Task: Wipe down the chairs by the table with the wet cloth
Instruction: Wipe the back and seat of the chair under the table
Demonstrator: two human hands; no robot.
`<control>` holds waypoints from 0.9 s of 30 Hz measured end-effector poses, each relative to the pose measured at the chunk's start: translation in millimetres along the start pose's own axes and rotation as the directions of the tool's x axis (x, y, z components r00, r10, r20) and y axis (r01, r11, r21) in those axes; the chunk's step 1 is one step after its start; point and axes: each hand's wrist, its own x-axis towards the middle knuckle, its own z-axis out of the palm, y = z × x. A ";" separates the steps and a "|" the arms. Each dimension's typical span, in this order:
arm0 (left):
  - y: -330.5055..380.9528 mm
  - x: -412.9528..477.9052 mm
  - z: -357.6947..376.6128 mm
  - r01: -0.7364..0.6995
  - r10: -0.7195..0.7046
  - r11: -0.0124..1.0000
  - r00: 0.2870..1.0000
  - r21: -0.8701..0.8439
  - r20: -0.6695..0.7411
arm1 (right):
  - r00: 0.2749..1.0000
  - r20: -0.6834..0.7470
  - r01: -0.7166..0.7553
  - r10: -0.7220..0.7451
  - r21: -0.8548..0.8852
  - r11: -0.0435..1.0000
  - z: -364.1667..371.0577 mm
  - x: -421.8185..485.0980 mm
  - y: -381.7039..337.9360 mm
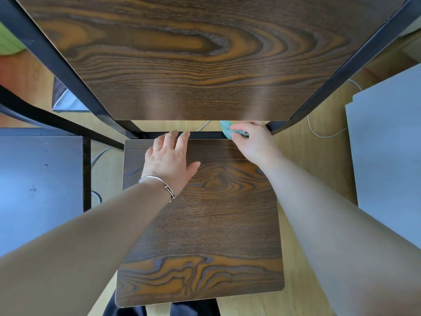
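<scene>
1. Pale wood floor (293, 142) runs under everything, with grey panels (387, 137) at three and nine o'clock and a white cable (323, 133) trailing toward two o'clock.
2. Nearest the person, the chair seat (205, 224) fills six o'clock, a hard dark wood-grain board that looks stiff and smooth, so a damp rag should slide across it easily.
3. On the seat's far half, the left hand (168, 163) lies flat with its fingers (183, 139) spread apart, tips at the back edge, gripping nothing; it seems to steady the chair. A bracelet (159, 183) circles the wrist.
4. At one o'clock, the right hand (252, 142) has its fingers closed around the cloth (226, 128), a small teal rag bunched against the black frame bar (205, 135) behind the seat.
5. The cloth looks soft, limp and light; it is best held wadded in the palm, pressed with the fingertips into the corner.
6. Farthest, the backrest (193, 60) rises at twelve o'clock between black uprights (68, 74).
</scene>
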 end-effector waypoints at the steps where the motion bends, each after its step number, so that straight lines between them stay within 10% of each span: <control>1: 0.2 -0.6 0.5 -0.002 0.002 1.000 1.000 -0.004 -0.001 | 1.000 -0.009 -0.004 0.004 0.007 1.000 -0.6 -1.2 -0.4; 14: -5.6 -3.2 3.1 -0.011 0.011 1.000 1.000 -0.018 -0.020 | 0.996 -0.069 -0.059 0.052 -0.109 0.992 12.0 8.7 -11.7; 27: -72.2 -37.5 5.2 0.131 -0.130 0.991 0.991 -0.038 0.015 | 0.985 0.161 -0.066 0.057 0.056 0.996 79.6 23.8 -101.3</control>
